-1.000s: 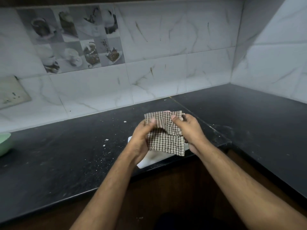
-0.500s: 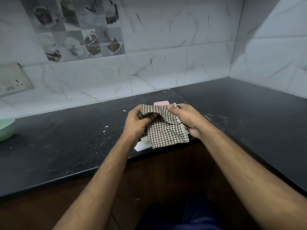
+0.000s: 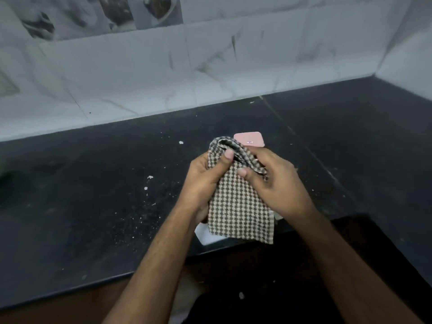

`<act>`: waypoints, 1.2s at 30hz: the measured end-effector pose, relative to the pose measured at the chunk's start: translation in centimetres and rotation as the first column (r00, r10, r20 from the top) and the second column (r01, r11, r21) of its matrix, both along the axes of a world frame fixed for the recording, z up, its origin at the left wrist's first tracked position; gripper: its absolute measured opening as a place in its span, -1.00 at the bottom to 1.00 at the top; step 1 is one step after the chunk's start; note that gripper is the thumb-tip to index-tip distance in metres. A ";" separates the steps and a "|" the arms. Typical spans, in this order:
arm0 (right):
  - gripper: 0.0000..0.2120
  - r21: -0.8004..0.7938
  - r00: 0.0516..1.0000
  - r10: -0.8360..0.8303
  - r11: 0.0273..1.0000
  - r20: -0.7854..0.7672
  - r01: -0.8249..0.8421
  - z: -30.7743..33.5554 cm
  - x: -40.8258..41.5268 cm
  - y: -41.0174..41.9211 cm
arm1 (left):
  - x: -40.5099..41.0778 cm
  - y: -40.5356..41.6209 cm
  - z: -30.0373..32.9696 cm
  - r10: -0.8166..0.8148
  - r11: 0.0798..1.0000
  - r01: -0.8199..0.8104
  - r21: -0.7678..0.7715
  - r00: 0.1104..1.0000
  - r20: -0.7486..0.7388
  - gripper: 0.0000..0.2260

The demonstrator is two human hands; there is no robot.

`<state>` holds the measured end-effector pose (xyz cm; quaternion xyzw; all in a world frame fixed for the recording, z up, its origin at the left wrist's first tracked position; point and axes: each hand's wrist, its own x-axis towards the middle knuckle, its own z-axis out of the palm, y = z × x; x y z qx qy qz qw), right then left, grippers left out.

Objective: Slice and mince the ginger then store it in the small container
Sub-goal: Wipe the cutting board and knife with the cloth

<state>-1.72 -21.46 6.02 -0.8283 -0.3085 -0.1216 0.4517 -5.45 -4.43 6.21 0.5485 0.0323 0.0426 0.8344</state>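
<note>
Gripping checked cloth [image 3: 238, 202], both hands, seemingly wiping

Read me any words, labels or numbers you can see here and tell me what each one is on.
Small label on the pink lid: a few marks, too small and blurred to read.
Checked cloth, black counter, wall tiles: no text seen.
Nothing here can be quoted.

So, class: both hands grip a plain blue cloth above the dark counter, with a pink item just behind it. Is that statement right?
One detail is wrong. The cloth is not plain blue: it is checked, brown and cream, as the head view shows. The rest holds: the left hand and right hand both grip it above the dark counter, with the pink item just behind.
</note>
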 end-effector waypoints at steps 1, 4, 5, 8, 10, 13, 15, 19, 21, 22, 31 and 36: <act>-0.65 0.037 0.999 -0.001 0.999 -0.033 0.002 0.5 0.4 0.3 | 0.2 0.3 0.7 -0.004 1.000 0.004 -0.004 1.000 -0.016 -0.72; -0.77 0.142 0.984 -0.013 0.989 -0.176 0.039 2.7 0.6 1.1 | -0.2 1.5 2.9 -0.002 1.000 0.003 0.017 0.998 -0.058 -0.63; -0.78 0.167 0.978 -0.026 0.984 -0.209 0.062 3.8 0.6 1.1 | -0.4 1.9 3.9 0.000 1.000 0.002 0.031 0.997 -0.079 -0.60; -0.74 0.166 0.975 -0.059 0.982 -0.215 0.095 6.6 0.2 1.0 | -1.7 2.3 6.3 -0.023 0.992 0.035 0.124 0.995 -0.097 -0.70; -0.72 0.111 0.991 -0.087 0.989 -0.100 0.098 8.0 0.4 1.0 | -1.8 2.1 7.5 -0.026 0.989 0.039 0.142 0.996 -0.089 -0.77; -0.77 -0.011 0.994 -0.043 0.999 0.102 0.044 8.8 1.2 1.2 | -1.1 1.6 8.8 -0.003 0.995 0.009 0.096 0.998 -0.068 -0.77; -0.82 -0.038 0.996 0.046 0.998 0.075 -0.043 8.9 1.9 1.3 | -0.7 1.9 9.3 0.027 0.998 -0.024 0.060 0.998 -0.057 -0.76; -0.72 -0.017 0.994 0.107 0.994 -0.016 -0.107 9.0 2.7 2.9 | -0.2 3.6 9.5 0.054 0.997 -0.050 0.050 0.996 -0.069 -0.74; -0.73 -0.048 0.997 0.075 0.996 0.027 -0.073 9.0 3.3 4.5 | 0.4 5.2 10.0 0.017 0.996 -0.013 0.083 0.998 -0.056 -0.74; -0.73 -0.061 0.997 0.050 0.997 0.051 -0.047 9.2 3.5 5.3 | 0.6 6.2 10.3 0.003 0.988 0.002 0.154 1.000 -0.031 -0.74; -0.72 -0.330 0.974 -0.004 0.940 0.227 0.081 14.6 3.7 10.9 | 2.7 13.4 12.9 -0.190 0.824 0.061 0.563 0.966 0.173 -0.74; -0.66 -0.304 0.998 0.013 0.952 -0.069 -0.033 15.1 4.7 10.5 | 3.8 14.0 12.8 -0.158 0.793 0.047 0.607 0.979 0.131 -0.87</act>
